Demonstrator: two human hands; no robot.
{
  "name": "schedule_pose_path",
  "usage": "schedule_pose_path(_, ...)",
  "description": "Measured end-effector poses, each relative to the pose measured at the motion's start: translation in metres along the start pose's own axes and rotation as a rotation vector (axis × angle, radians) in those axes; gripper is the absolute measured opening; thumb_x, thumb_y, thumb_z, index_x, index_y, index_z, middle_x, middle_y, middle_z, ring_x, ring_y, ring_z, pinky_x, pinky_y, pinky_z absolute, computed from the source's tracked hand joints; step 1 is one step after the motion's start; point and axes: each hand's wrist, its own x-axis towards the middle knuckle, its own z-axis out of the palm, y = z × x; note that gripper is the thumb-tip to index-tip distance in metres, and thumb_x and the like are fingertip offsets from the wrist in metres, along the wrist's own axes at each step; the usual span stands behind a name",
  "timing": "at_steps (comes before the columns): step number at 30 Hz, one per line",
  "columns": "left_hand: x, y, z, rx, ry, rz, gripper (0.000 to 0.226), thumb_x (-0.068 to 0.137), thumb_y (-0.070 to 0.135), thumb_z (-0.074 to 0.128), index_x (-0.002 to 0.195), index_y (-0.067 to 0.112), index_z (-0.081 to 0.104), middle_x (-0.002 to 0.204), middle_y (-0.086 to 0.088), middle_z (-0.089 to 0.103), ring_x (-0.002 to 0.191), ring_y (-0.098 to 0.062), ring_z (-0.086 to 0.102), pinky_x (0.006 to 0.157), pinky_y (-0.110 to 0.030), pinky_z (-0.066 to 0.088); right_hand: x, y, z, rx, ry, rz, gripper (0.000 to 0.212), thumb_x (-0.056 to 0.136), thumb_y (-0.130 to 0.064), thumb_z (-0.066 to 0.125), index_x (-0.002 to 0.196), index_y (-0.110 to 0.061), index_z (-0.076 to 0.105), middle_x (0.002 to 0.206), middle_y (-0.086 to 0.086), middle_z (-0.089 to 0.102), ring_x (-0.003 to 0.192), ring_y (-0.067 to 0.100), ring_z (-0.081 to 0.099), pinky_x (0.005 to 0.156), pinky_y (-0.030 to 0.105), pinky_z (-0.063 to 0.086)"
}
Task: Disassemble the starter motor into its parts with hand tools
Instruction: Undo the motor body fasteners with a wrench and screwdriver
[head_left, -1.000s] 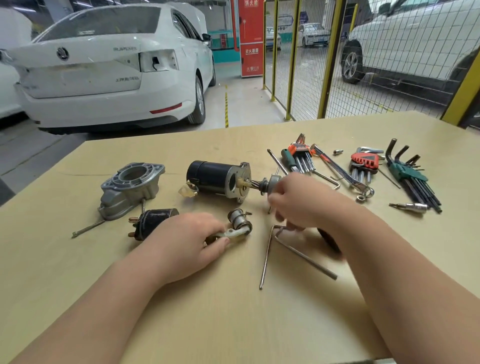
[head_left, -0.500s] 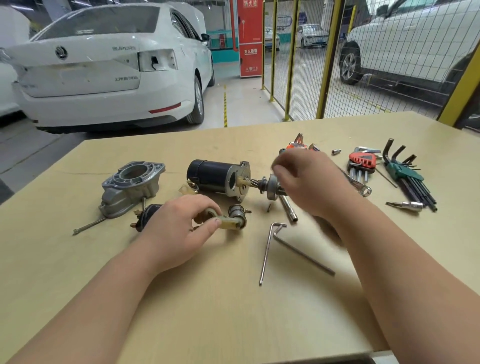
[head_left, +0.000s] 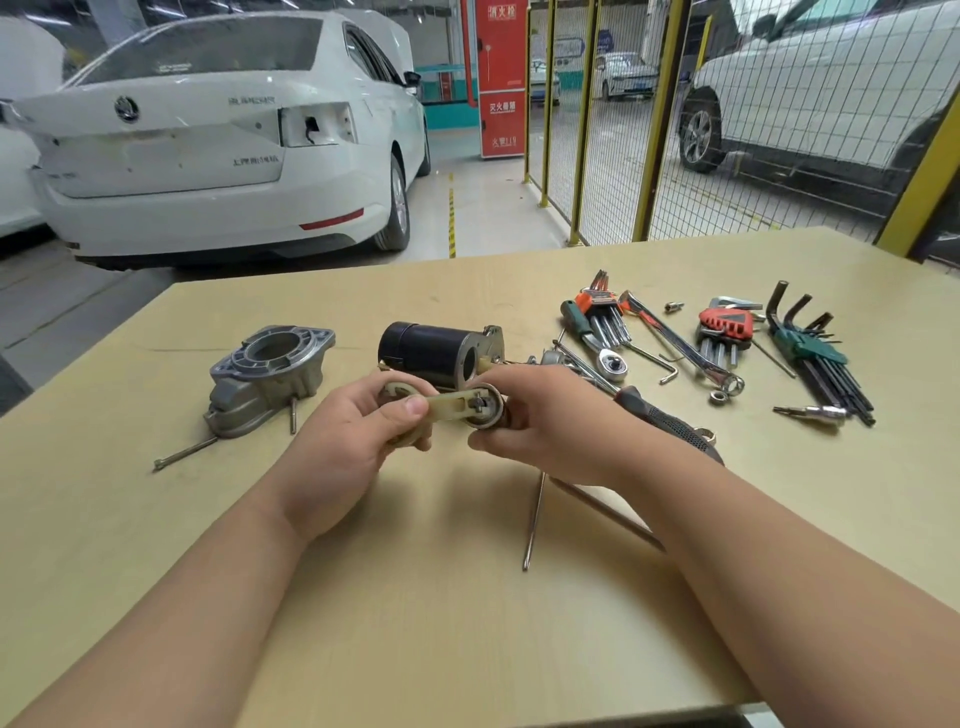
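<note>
My left hand (head_left: 358, 441) grips the cream plastic shift fork (head_left: 441, 408), held just above the table. Its far end joins a round metal plunger (head_left: 488, 405), which my right hand (head_left: 540, 421) pinches from the right. Right behind both hands lies the black starter motor body (head_left: 426, 351) with its metal end plate (head_left: 491, 345). The grey cast nose housing (head_left: 270, 371) sits to the left. My left hand hides the black solenoid.
Two long through bolts (head_left: 182, 454) lie by the housing. A long L-shaped key (head_left: 532, 519) lies under my right forearm. A ratchet (head_left: 610, 361), a spanner (head_left: 675, 340) and hex key sets (head_left: 724, 327) spread across the table's far right. Cars and a yellow mesh fence stand beyond.
My left hand lifted the shift fork and plunger off the table. My right hand left the motor shaft, came back and took hold of the plunger end.
</note>
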Motion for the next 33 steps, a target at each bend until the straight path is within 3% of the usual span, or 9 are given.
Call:
schedule_pose_path(5, 0.003, 0.003, 0.005, -0.265, 0.072, -0.093, 0.006, 0.078, 0.011, 0.063, 0.081, 0.011, 0.068, 0.063, -0.007, 0.055, 0.063, -0.020, 0.054, 0.066, -0.032, 0.054, 0.000, 0.001, -0.002, -0.020, -0.029, 0.068, 0.015, 0.076, -0.039, 0.070, 0.074, -0.034, 0.056, 0.064, -0.023, 0.053, 0.059, -0.003, 0.048, 0.053, 0.015, 0.035)
schedule_pose_path(9, 0.005, 0.002, -0.003, -0.294, 0.102, -0.107, 0.018, 0.078, 0.014, 0.055, 0.090, 0.002, 0.060, 0.064, -0.008, 0.055, 0.062, -0.020, 0.055, 0.064, -0.031, 0.054, 0.001, 0.002, 0.000, -0.041, -0.092, 0.131, 0.022, 0.077, -0.043, 0.070, 0.094, -0.031, 0.064, 0.090, -0.017, 0.054, 0.078, -0.004, 0.051, 0.064, 0.015, 0.038)
schedule_pose_path(14, 0.007, -0.001, -0.019, 0.133, 0.170, -0.131, 0.017, 0.088, 0.017, 0.059, 0.080, 0.018, 0.074, 0.069, -0.006, 0.061, 0.067, -0.016, 0.057, 0.071, -0.032, 0.052, 0.001, 0.003, 0.009, -0.160, -0.142, 0.200, 0.033, 0.076, -0.042, 0.069, 0.105, -0.029, 0.060, 0.099, -0.008, 0.060, 0.087, 0.011, 0.056, 0.076, 0.027, 0.049)
schedule_pose_path(18, 0.004, -0.006, -0.024, 0.697, 0.186, -0.055, 0.014, 0.092, 0.029, 0.059, 0.083, 0.032, 0.069, 0.065, 0.004, 0.064, 0.054, -0.003, 0.051, 0.059, -0.028, 0.040, 0.000, 0.004, 0.008, -0.174, -0.117, 0.211, 0.044, 0.074, -0.043, 0.070, 0.113, -0.028, 0.056, 0.106, -0.009, 0.059, 0.091, 0.010, 0.055, 0.078, 0.027, 0.048)
schedule_pose_path(20, 0.004, -0.007, -0.023, 0.758, 0.211, -0.059, 0.013, 0.091, 0.031, 0.060, 0.082, 0.034, 0.068, 0.068, 0.013, 0.067, 0.057, -0.002, 0.059, 0.057, -0.025, 0.039, -0.001, 0.004, 0.004, -0.183, -0.115, 0.203, 0.051, 0.073, -0.045, 0.071, 0.118, -0.029, 0.054, 0.108, -0.011, 0.057, 0.091, 0.007, 0.052, 0.075, 0.025, 0.043)
schedule_pose_path(22, 0.007, -0.008, -0.024, 0.681, 0.276, -0.120, 0.015, 0.092, 0.029, 0.059, 0.082, 0.029, 0.070, 0.067, 0.012, 0.068, 0.058, -0.003, 0.061, 0.059, -0.025, 0.043, -0.001, 0.002, 0.000, -0.196, -0.114, 0.183, 0.051, 0.074, -0.045, 0.070, 0.120, -0.028, 0.054, 0.109, -0.012, 0.057, 0.093, 0.007, 0.051, 0.077, 0.025, 0.042)
schedule_pose_path(24, 0.011, -0.008, -0.023, 0.458, 0.331, -0.211, 0.020, 0.095, 0.022, 0.056, 0.083, 0.019, 0.071, 0.065, 0.004, 0.065, 0.056, -0.011, 0.060, 0.064, -0.030, 0.050, -0.002, -0.001, -0.002, -0.221, -0.106, 0.143, 0.049, 0.076, -0.044, 0.068, 0.120, -0.027, 0.054, 0.111, -0.011, 0.056, 0.098, 0.007, 0.049, 0.083, 0.026, 0.044)
schedule_pose_path(27, 0.012, -0.008, -0.018, 0.141, 0.365, -0.312, 0.024, 0.097, 0.013, 0.051, 0.082, 0.007, 0.068, 0.069, -0.007, 0.058, 0.054, -0.016, 0.055, 0.060, -0.031, 0.053, -0.003, -0.009, 0.002, -0.240, -0.060, 0.063, 0.049, 0.078, -0.047, 0.066, 0.122, -0.027, 0.053, 0.115, -0.010, 0.054, 0.105, 0.007, 0.044, 0.087, 0.024, 0.039)
schedule_pose_path(33, 0.010, -0.001, -0.003, -0.322, 0.241, -0.411, 0.020, 0.097, 0.013, 0.048, 0.091, 0.002, 0.063, 0.066, -0.007, 0.059, 0.051, -0.014, 0.058, 0.055, -0.029, 0.056, 0.001, -0.021, 0.019, -0.358, 0.070, 0.000, 0.053, 0.079, -0.052, 0.062, 0.122, -0.023, 0.052, 0.114, -0.005, 0.057, 0.107, 0.017, 0.044, 0.096, 0.033, 0.033)
